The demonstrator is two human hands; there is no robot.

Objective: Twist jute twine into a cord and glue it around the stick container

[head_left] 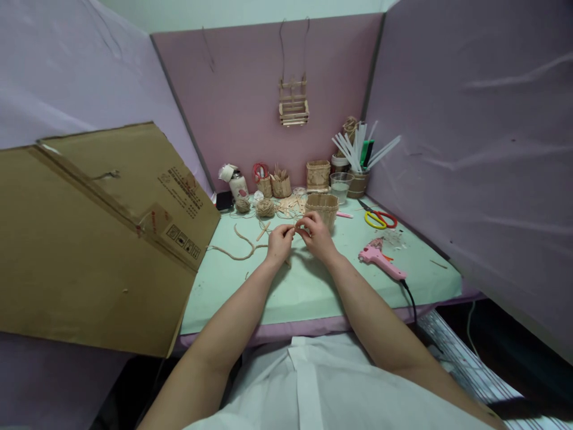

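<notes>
My left hand (pixel 280 243) and my right hand (pixel 316 235) meet over the middle of the table, fingertips pinched close together. Between them is a jute cord (pixel 239 258), which runs out from my left hand in a loose curve across the table to the left. A short cord end pokes out below the left hand. The exact spot at the fingertips is small and partly covered by the fingers. Just behind my right hand stands a small woven-looking basket (pixel 322 206). A thin wooden stick (pixel 263 232) lies left of the hands.
A pink glue gun (pixel 380 261) with a black cable and scissors (pixel 378 219) lie at right. Twine balls (pixel 265 208), loose wooden sticks (pixel 290 205), a water cup (pixel 340 188) and a pot of glue sticks (pixel 358 184) line the back. A large cardboard sheet (pixel 111 251) leans at left.
</notes>
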